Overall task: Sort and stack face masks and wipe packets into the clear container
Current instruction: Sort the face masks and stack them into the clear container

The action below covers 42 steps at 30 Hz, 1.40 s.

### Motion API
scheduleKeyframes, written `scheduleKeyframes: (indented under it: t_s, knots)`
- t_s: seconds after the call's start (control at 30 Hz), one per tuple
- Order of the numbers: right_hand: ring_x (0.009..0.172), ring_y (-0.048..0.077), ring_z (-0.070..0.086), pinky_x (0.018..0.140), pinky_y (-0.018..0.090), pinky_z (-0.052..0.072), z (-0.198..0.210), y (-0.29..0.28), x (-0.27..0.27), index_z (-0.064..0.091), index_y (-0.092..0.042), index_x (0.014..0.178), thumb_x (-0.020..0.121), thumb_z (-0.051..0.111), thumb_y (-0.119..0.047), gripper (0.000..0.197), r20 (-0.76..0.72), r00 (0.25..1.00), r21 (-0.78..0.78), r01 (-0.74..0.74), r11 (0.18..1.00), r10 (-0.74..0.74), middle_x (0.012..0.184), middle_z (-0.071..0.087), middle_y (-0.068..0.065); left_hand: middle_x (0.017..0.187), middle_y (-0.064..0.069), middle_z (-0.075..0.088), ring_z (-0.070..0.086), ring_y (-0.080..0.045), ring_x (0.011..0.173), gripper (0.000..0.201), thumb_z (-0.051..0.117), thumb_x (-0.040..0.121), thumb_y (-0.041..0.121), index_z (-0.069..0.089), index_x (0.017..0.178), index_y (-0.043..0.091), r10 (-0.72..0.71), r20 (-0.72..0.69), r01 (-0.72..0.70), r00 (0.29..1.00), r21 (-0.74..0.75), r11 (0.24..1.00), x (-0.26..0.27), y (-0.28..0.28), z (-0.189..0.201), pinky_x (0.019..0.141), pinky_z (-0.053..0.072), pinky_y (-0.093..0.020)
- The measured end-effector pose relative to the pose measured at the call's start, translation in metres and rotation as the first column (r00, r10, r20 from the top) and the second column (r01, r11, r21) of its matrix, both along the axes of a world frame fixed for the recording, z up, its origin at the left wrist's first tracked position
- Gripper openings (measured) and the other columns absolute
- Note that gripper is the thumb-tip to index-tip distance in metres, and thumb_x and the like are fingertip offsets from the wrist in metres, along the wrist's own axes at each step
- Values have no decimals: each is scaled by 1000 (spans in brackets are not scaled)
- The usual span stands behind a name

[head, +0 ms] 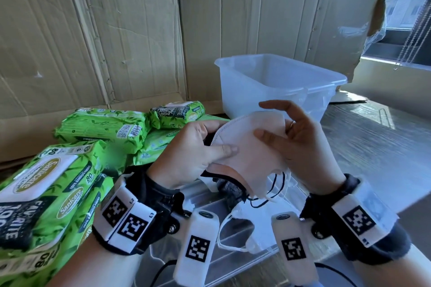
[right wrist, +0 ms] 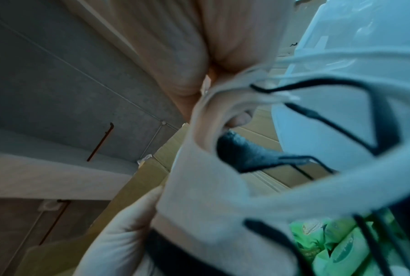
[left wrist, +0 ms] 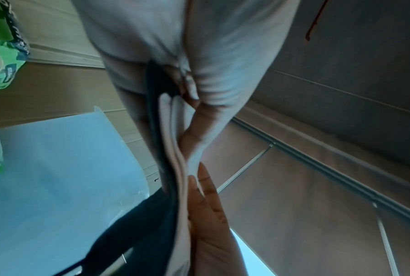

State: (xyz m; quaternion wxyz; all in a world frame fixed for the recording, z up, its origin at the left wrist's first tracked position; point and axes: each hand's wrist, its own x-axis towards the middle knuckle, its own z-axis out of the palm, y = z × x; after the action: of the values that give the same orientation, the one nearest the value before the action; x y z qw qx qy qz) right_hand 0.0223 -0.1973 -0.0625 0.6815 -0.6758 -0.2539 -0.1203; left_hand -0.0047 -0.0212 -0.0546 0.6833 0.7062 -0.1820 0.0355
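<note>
I hold a stack of face masks between both hands above the table: a white one on top, with pink and black ones under it. My left hand grips the stack's left end, thumb on top. My right hand pinches the right end, thumb on the white mask and index finger lifted. Black and white ear loops dangle below. The masks' edges show against my right hand's straight fingers. The clear container stands behind the hands. Green wipe packets lie at the left.
A large wipe pack lies near my left forearm. Below the hands a loose white mask rests on a flat clear plastic lid. Cardboard lines the back. Dark wooden tabletop extends right, with a window beyond.
</note>
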Motion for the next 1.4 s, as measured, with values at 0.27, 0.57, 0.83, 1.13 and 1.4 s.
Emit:
scheduleKeyframes:
  t_s: [0.27,0.57,0.83,1.13,1.4]
  knots:
    - [85,-3,57,70,12,42,-5,-5,2,64,-41,69,66,73,-21,22,317,907,-150,335,930,-276,91,63,-15,84,5,73,66,-8,74,48,60,76,-20,60,101,21,21,59,-24,998,53,998,-3,-1,1,68,56,-21]
    - [66,8,53,63,19,41,-5,-6,-1,53,-24,77,80,61,-15,12,148,984,-120,-86,989,104,71,59,-14,86,-6,73,64,-12,76,26,63,80,-10,71,91,13,108,22,-110,994,143,984,-5,-3,2,72,55,-28]
    - [53,10,55,48,20,46,0,-7,-2,44,-23,104,79,62,9,45,-68,988,-26,-138,990,136,64,62,-2,78,2,72,64,-7,70,14,65,78,1,71,89,9,45,-33,-44,998,55,998,-8,-6,5,62,53,-17]
    - [63,22,49,58,31,42,-4,-4,3,50,-25,98,69,78,-11,43,-79,996,-55,25,998,-30,73,54,14,76,2,73,65,-11,70,21,68,77,-4,72,86,15,76,-24,-73,997,107,992,-5,-6,0,67,55,-24]
    - [46,1,48,51,12,35,-6,-12,5,60,-16,62,62,82,-18,22,66,964,-213,265,940,-257,66,63,-3,76,7,72,64,-5,71,41,66,75,-12,62,93,25,150,120,-163,981,110,980,0,-5,-3,69,54,-21]
